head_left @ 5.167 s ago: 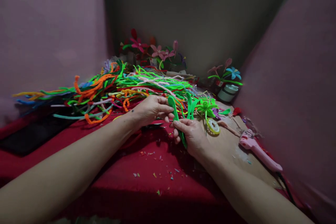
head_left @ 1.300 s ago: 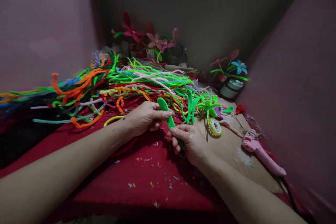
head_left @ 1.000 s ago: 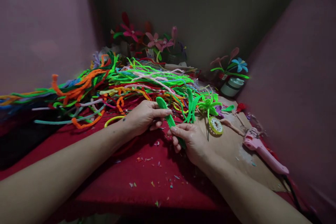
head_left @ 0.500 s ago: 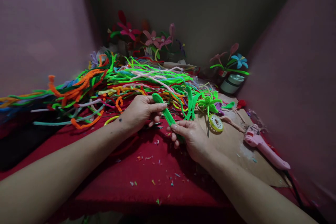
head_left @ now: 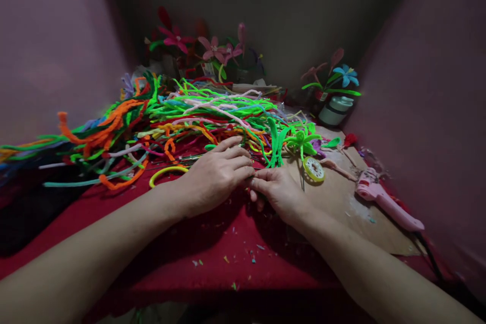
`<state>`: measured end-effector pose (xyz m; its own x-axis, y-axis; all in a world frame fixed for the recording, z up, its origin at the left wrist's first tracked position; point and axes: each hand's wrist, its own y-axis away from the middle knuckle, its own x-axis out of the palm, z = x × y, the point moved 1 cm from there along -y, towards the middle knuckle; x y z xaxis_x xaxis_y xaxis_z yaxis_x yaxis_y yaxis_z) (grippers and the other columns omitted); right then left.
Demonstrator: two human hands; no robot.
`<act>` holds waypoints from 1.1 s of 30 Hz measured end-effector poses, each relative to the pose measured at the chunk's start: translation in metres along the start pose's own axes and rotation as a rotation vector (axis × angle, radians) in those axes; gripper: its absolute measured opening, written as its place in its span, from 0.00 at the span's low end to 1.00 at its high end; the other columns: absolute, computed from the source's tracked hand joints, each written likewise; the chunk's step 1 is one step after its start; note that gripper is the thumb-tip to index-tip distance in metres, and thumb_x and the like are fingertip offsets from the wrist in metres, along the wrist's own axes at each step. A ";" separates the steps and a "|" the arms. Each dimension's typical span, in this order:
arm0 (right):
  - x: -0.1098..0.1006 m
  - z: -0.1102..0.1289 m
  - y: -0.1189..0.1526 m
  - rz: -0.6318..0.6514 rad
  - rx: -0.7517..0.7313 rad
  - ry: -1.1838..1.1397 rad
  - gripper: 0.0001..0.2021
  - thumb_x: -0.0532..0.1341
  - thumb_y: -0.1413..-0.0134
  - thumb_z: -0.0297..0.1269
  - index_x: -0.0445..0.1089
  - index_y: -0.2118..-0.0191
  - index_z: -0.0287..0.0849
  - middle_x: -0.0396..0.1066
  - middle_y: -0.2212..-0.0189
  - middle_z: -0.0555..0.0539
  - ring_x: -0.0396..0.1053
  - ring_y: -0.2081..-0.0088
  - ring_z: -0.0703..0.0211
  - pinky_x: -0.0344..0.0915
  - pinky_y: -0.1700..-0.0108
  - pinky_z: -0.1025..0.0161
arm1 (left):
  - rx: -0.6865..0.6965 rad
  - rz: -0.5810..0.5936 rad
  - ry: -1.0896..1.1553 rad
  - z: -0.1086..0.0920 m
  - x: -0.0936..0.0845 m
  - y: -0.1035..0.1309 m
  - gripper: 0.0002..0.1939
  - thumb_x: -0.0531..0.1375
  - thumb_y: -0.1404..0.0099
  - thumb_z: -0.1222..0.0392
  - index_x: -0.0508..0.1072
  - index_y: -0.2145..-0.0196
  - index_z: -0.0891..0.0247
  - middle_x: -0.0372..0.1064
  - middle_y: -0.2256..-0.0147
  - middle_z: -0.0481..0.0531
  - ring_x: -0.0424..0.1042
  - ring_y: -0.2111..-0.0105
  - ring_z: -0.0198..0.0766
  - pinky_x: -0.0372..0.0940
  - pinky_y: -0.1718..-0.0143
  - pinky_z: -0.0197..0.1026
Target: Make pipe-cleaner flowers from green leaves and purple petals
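Both forearms reach in from the lower corners over a red-covered table (head_left: 266,263), and the hands meet at its middle. The left hand (head_left: 220,172) lies palm down, back upward, its fingers stretched forward and slightly spread; its thumb is hidden, so I cannot tell whether it grips. The right hand (head_left: 283,192) comes from the other side, thumb and forefinger drawn together at the left fingertips, the other fingers curled under; I cannot tell what, if anything, they pinch. The fuzzy green strip (head_left: 210,147) seems to lie beneath the left hand, where only a rounded green tip shows past the knuckles.

Ahead of the hands spreads a large heap of coloured fuzzy stems (head_left: 212,111). Behind the cardboard (head_left: 337,202), near the right wall, stands a pale jar (head_left: 336,111) with a dark band, its contents out of sight. Just behind it a small red pot (head_left: 321,95) holds fuzzy flowers, a blue one among them.

Half a second ago the strip was in plain view, slanting from one hand to the other; now the left hand has turned over and covers it, while the right hand has hardly moved.
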<state>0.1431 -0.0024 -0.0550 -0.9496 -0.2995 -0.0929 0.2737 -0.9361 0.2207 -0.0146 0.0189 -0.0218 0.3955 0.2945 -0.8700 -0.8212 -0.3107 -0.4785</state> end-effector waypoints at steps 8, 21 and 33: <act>0.002 0.004 0.000 0.079 -0.019 -0.192 0.07 0.60 0.57 0.33 0.65 0.68 0.38 0.65 0.86 0.55 0.58 0.87 0.68 0.55 0.83 0.70 | -0.049 0.095 0.005 0.002 0.001 0.001 0.15 0.49 0.36 0.65 0.70 0.77 0.63 0.68 0.78 0.49 0.66 0.73 0.33 0.55 0.49 0.47; -0.001 0.008 -0.003 0.045 -0.128 -0.075 0.07 0.56 0.56 0.25 0.58 0.69 0.41 0.66 0.85 0.57 0.60 0.84 0.70 0.55 0.80 0.71 | -0.170 0.164 0.270 0.007 0.006 0.004 0.11 0.53 0.36 0.58 0.73 0.72 0.61 0.69 0.75 0.47 0.66 0.70 0.34 0.56 0.57 0.41; -0.020 0.015 -0.001 -0.365 -0.307 -0.206 0.10 0.60 0.51 0.43 0.64 0.71 0.40 0.67 0.79 0.53 0.60 0.82 0.70 0.56 0.80 0.71 | -0.573 0.131 0.306 0.007 -0.007 -0.002 0.09 0.54 0.41 0.63 0.73 0.73 0.65 0.69 0.77 0.49 0.65 0.75 0.33 0.57 0.71 0.35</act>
<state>0.1593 0.0076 -0.0389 -0.9935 0.0705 0.0895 -0.0784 -0.9930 -0.0884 -0.0187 0.0241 -0.0137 0.4752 -0.0219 -0.8796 -0.5554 -0.7829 -0.2805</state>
